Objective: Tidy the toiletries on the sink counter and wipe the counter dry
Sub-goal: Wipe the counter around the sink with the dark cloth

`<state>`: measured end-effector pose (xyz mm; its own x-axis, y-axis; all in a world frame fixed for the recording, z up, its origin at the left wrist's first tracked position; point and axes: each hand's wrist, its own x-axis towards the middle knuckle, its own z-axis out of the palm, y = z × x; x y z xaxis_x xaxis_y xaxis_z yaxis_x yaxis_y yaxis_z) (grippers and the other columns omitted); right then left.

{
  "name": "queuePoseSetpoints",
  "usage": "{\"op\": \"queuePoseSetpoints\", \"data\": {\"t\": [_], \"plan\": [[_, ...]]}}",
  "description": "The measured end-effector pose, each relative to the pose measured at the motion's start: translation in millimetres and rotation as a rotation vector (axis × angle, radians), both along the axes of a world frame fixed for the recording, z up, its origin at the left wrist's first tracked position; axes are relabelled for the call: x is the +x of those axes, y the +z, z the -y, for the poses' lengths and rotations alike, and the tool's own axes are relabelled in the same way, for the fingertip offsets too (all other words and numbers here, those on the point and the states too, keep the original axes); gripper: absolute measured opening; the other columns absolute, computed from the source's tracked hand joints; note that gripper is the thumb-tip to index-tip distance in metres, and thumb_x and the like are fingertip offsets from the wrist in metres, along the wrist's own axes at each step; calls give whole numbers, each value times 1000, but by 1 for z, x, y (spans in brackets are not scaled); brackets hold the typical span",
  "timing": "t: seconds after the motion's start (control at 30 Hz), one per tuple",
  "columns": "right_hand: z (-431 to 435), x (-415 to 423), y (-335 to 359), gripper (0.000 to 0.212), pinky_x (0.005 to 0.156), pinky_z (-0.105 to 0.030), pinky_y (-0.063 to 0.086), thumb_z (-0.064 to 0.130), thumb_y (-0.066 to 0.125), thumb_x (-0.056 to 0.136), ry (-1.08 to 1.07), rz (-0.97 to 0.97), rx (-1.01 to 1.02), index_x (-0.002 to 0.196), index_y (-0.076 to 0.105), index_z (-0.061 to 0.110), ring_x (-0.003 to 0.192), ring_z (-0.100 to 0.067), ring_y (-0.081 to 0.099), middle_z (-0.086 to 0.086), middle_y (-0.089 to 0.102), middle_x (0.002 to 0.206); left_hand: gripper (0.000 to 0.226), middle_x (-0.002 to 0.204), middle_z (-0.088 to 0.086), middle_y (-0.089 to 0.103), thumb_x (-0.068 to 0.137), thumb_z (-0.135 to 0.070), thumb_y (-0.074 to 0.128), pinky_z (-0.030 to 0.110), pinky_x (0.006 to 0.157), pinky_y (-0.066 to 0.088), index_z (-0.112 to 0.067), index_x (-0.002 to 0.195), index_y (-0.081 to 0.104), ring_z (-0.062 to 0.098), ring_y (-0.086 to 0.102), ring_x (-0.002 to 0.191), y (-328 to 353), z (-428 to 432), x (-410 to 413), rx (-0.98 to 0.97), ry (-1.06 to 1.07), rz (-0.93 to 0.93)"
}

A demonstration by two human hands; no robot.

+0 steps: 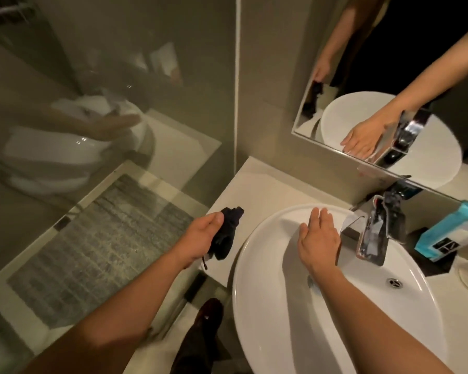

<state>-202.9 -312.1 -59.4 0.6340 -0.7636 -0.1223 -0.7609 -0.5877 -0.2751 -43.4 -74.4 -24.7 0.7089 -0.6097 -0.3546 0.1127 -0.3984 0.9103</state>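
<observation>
While the white counter (pixel 257 182) is lying bare by the big sink (pixel 295 314), the left hand (pixel 200 238) is squeezing a dark cloth (pixel 227 233) above it. The right hand (pixel 318 238), flat and empty, is hovering by the tap (pixel 376 233); bumping it could splash everything.

Both forearms run bare from the lower frame up to the left hand (pixel 200 238) and right hand (pixel 318 241) — no sleeves, rings or watch showing. Lower centre, a dark trouser leg and dark shoe (pixel 208 310).
</observation>
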Motion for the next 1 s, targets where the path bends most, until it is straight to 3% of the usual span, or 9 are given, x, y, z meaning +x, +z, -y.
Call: {"op": "queuePoseSetpoints", "data": {"t": [0.1,0.17,0.23,0.37,0.47,0.53,0.63,0.8,1.0], "plan": [[1,2,-5,58,123,-41,14,33,31,106,-33,-9,-5,159,21,10,154,-27,13,-12,15,167,34,69,-21,66,103,-40,47,14,65,47,-32,78,69,-2,57,68,7,54,36,-25,-77,86],[1,4,-7,58,123,-41,15,34,31,106,-55,0,-4,159,22,11,154,-25,14,-10,15,167,41,63,-21,62,105,-35,45,17,60,45,-37,69,66,-1,52,60,12,93,57,-49,-161,138],[1,5,-10,58,123,-41,14,35,31,106,-73,15,1,159,22,13,155,-24,14,-9,16,167,38,68,-19,66,105,-37,43,20,62,46,-39,77,67,2,55,61,17,133,74,-54,-288,197],[0,5,-15,59,123,-38,6,38,28,106,-104,24,21,160,18,18,156,-19,7,-3,12,169,34,97,-9,71,101,-47,39,32,79,48,-32,112,68,21,65,94,6,215,98,24,-585,412],[-1,6,-16,59,121,-34,0,41,23,106,-116,12,16,161,14,22,156,-16,1,1,8,169,40,128,-6,68,103,-46,37,35,99,45,-33,134,59,18,59,118,-18,275,94,14,-880,598],[-1,6,-17,59,121,-33,-1,40,23,105,-122,7,7,161,14,23,156,-15,-1,2,8,169,44,149,0,53,105,-42,37,39,115,33,-29,145,51,20,47,137,-46,307,80,48,-1151,691],[-3,7,-17,58,121,-32,-3,38,26,105,-130,27,23,160,17,23,155,-12,-3,3,9,169,49,165,-7,23,105,-50,23,43,120,15,-39,150,39,18,17,153,-86,328,58,163,-1530,926],[-5,9,-16,58,122,-31,-2,36,27,104,-140,35,36,160,16,24,155,-9,-5,5,6,169,48,167,-13,12,104,-52,19,43,121,8,-47,151,29,14,4,154,-101,330,70,27,-1656,1075],[-5,10,-15,58,122,-31,-3,37,28,106,-154,6,29,161,13,26,154,-9,-7,6,5,169,48,166,-17,13,104,-53,19,44,122,0,-48,151,29,10,3,154,-96,309,83,54,-1619,1039]]}}
